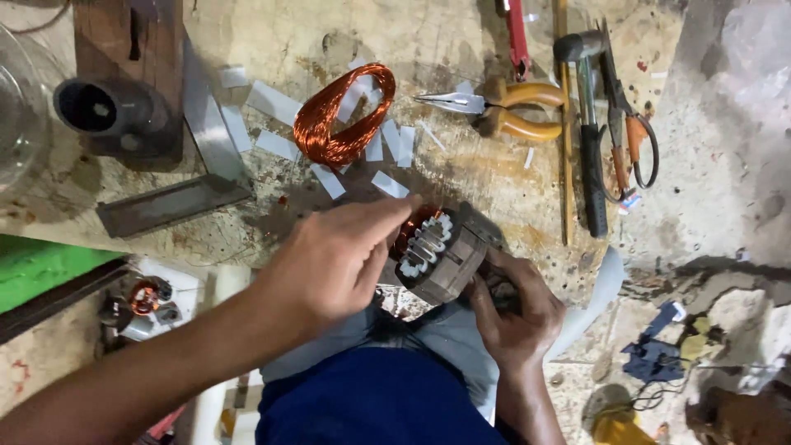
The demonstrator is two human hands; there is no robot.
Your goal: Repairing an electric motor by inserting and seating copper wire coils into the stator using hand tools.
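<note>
A grey laminated motor stator (441, 255) with white slot liners and copper winding rests at the near edge of a worn workbench (461, 49). My right hand (515, 309) grips its lower right side from below. My left hand (334, 255) lies over its left side, fingers reaching onto the copper winding inside the core. A loose coil of copper wire (342, 115) lies on the bench beyond my left hand, among white paper strips (276, 103).
Yellow-handled pliers (503, 111), a hammer (587, 124), scissors (630, 132) and a red-handled tool (517, 37) lie at the right of the bench. A dark metal cylinder (103, 111) and a metal square (198, 173) sit at the left. Small motor parts (144, 301) lie on the floor.
</note>
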